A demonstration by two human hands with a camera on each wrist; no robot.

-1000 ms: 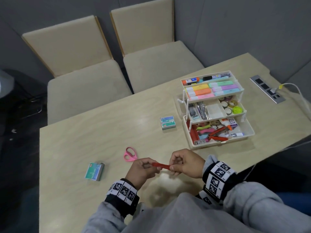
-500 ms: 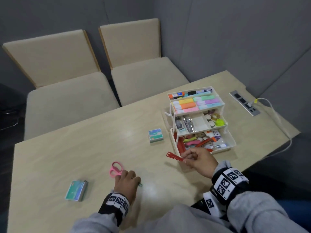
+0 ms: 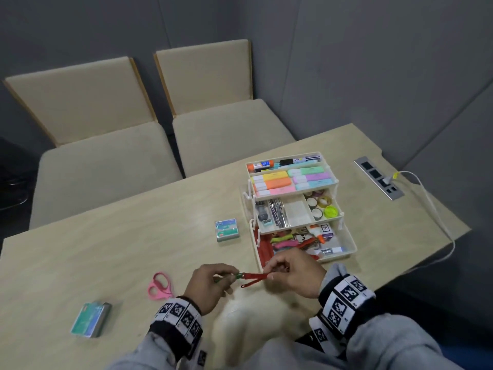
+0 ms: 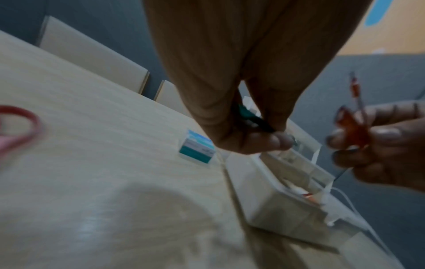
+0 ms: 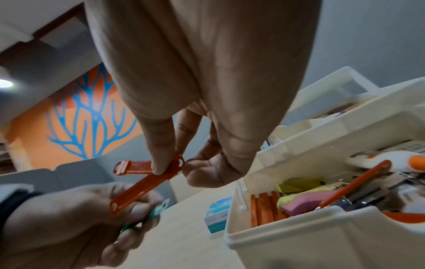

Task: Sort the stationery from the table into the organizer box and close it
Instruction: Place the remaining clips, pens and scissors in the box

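My right hand (image 3: 269, 273) pinches two red plastic fastener strips (image 3: 253, 277) at one end, so they spread in a V just above the table. My left hand (image 3: 229, 276) grips a small green fastener piece (image 3: 238, 275) that meets their tips. The right wrist view shows the red strips (image 5: 147, 178) under thumb and forefinger, and the green piece (image 5: 158, 209) in the left hand below. The white tiered organizer box (image 3: 336, 259) stands open just beyond my right hand. On the table lie pink scissors (image 3: 160, 287) and two staple boxes (image 3: 226, 230) (image 3: 92, 319).
The wooden table (image 3: 106, 249) has a power socket strip (image 3: 378, 180) with a white cable at the right edge. Two beige chairs (image 3: 213, 134) stand behind it against grey walls. The organizer's trays hold highlighters, tape rolls and other small items.
My left hand has lifted off the table beside the scissors with the green piece and come up to the red strips. My right hand has stayed in front of the organizer.
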